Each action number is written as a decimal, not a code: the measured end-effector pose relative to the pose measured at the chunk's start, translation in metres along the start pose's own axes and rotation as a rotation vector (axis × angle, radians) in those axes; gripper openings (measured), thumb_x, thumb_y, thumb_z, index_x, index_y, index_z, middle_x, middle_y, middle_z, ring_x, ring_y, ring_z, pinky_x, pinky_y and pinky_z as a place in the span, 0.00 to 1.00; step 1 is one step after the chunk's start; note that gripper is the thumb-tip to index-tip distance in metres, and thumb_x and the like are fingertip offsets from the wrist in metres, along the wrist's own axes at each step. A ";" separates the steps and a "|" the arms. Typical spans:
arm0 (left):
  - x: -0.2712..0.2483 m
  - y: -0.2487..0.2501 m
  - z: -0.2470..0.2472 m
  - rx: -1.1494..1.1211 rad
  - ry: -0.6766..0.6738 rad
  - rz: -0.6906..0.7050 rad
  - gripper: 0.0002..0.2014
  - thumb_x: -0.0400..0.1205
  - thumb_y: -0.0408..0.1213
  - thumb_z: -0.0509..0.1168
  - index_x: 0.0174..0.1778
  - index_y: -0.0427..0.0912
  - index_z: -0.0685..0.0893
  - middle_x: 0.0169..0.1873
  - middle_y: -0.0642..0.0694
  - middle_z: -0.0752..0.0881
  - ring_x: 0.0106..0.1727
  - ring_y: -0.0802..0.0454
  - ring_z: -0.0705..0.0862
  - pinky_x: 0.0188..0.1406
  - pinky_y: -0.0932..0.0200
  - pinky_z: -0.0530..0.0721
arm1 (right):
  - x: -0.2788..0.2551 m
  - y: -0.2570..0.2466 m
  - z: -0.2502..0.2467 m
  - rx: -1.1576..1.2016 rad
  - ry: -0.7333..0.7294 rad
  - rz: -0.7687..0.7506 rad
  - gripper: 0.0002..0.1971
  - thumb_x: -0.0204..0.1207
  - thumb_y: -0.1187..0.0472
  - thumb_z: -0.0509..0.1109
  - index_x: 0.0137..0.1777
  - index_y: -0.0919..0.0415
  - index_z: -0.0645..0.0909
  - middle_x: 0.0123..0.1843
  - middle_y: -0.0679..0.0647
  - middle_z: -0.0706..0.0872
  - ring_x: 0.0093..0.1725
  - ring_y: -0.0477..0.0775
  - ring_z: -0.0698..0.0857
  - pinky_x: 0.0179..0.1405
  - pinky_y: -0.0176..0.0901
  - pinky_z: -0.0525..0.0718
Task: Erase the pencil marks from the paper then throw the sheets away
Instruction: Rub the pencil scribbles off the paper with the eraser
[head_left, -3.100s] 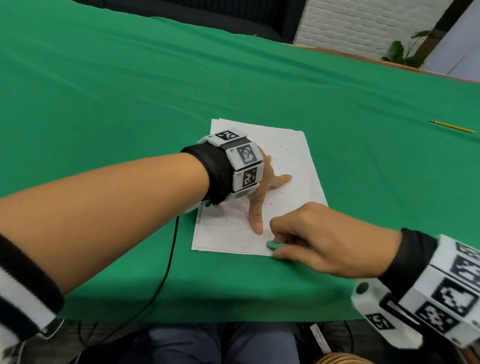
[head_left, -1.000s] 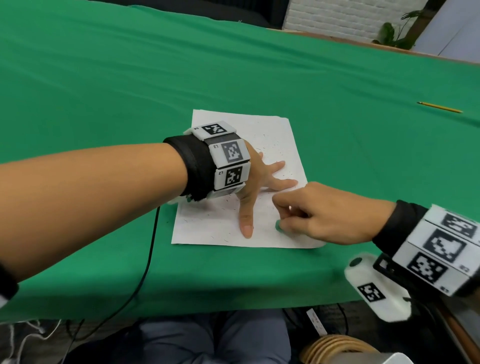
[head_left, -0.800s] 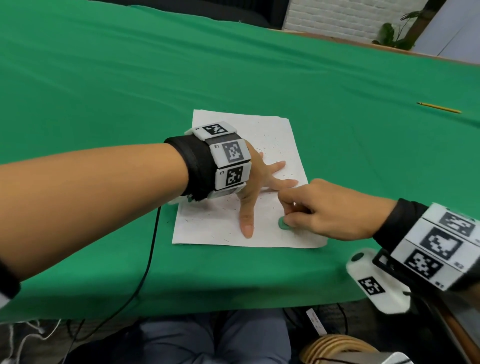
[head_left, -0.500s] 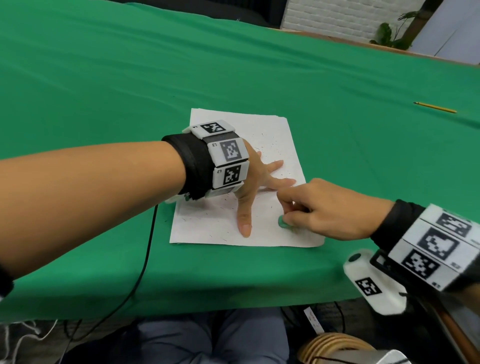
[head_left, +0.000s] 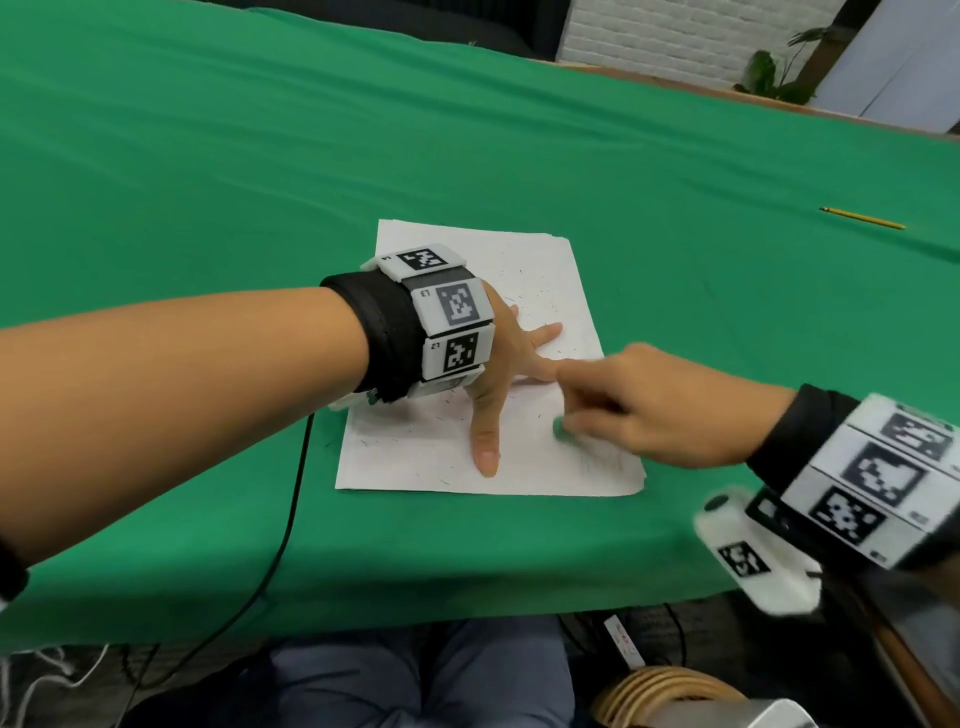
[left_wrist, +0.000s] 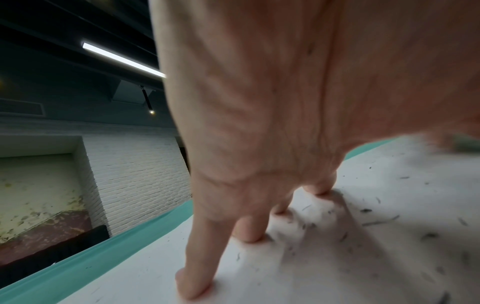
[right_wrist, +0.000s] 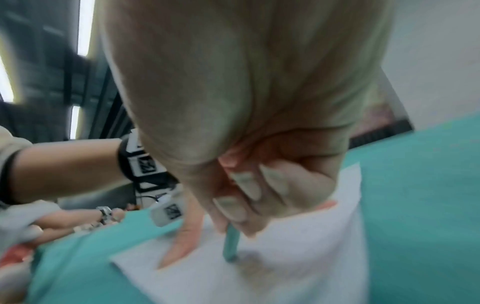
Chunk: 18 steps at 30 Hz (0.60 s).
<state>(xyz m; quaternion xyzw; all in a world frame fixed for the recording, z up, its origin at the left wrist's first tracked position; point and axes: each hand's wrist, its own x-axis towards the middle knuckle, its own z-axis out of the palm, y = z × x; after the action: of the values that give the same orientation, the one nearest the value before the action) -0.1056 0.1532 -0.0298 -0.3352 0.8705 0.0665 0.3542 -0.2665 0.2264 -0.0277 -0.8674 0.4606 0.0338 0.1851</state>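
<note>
A white sheet of paper (head_left: 530, 270) dotted with dark eraser crumbs lies on the green table (head_left: 208, 156), near its front edge. My left hand (head_left: 498, 374) lies flat on the sheet with fingers spread and straight, pressing it down; the left wrist view shows the fingertips (left_wrist: 192, 286) on the paper (left_wrist: 337, 267). My right hand (head_left: 639, 410) pinches a small green eraser (head_left: 560, 429) and holds its tip on the sheet's near right part, just right of my left thumb. In the right wrist view the eraser (right_wrist: 230, 242) stands on the paper (right_wrist: 298, 257) under curled fingers, blurred.
A yellow pencil (head_left: 862, 218) lies far right on the table. A black cable (head_left: 291, 509) hangs over the front edge at the left. Below the edge are my knees and a round wicker rim (head_left: 670, 696). Faint pencil marks (head_left: 608, 457) show near the sheet's right corner.
My right hand with the eraser has shifted back and forth over the sheet's near right area and is now motion-blurred. The left hand has stayed flat on the paper.
</note>
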 end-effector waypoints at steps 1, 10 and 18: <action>0.000 0.000 0.001 0.006 0.002 -0.002 0.65 0.61 0.69 0.76 0.80 0.72 0.30 0.80 0.58 0.23 0.85 0.41 0.33 0.78 0.26 0.49 | 0.002 0.004 -0.002 -0.042 0.077 0.006 0.13 0.81 0.55 0.68 0.37 0.44 0.71 0.29 0.44 0.80 0.27 0.46 0.75 0.32 0.39 0.70; 0.002 0.000 0.001 -0.008 0.000 0.009 0.67 0.59 0.70 0.77 0.78 0.74 0.29 0.80 0.58 0.22 0.85 0.39 0.32 0.77 0.24 0.47 | -0.009 -0.006 0.002 -0.048 -0.005 -0.178 0.10 0.83 0.53 0.67 0.42 0.50 0.72 0.27 0.42 0.75 0.28 0.44 0.75 0.30 0.36 0.69; 0.002 0.000 0.002 -0.022 0.004 0.012 0.69 0.60 0.69 0.78 0.79 0.72 0.27 0.80 0.56 0.22 0.84 0.37 0.32 0.78 0.24 0.45 | 0.006 -0.011 0.017 0.016 -0.003 -0.193 0.13 0.82 0.55 0.69 0.38 0.52 0.70 0.30 0.42 0.74 0.30 0.44 0.74 0.31 0.33 0.68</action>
<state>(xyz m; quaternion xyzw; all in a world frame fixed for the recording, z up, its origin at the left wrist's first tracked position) -0.1054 0.1523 -0.0328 -0.3337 0.8726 0.0774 0.3482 -0.2525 0.2334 -0.0414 -0.9063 0.3747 0.0134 0.1950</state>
